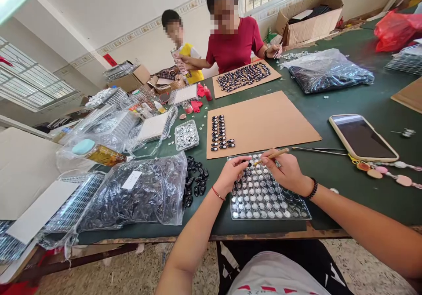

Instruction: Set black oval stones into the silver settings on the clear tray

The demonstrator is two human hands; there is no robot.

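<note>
My left hand (231,170) is pinched over the far left corner of a clear blister tray (263,198) full of small round shiny pieces; what it pinches is too small to name. My right hand (286,169) grips a thin wooden stick (272,155) like a pen, its tip pointing left towards my left fingers above the tray. Just beyond the tray lies a brown cardboard sheet (263,121) with short rows of small black oval pieces (220,132) at its left edge. A loose heap of black pieces (195,178) lies left of the tray.
A plastic bag of black pieces (138,194) lies at left, a small box of shiny beads (186,134) behind it. A phone (362,137), tweezers (318,149) and a charm string (385,170) lie at right. Two people sit across the green table (349,176) by a second cardboard (245,78).
</note>
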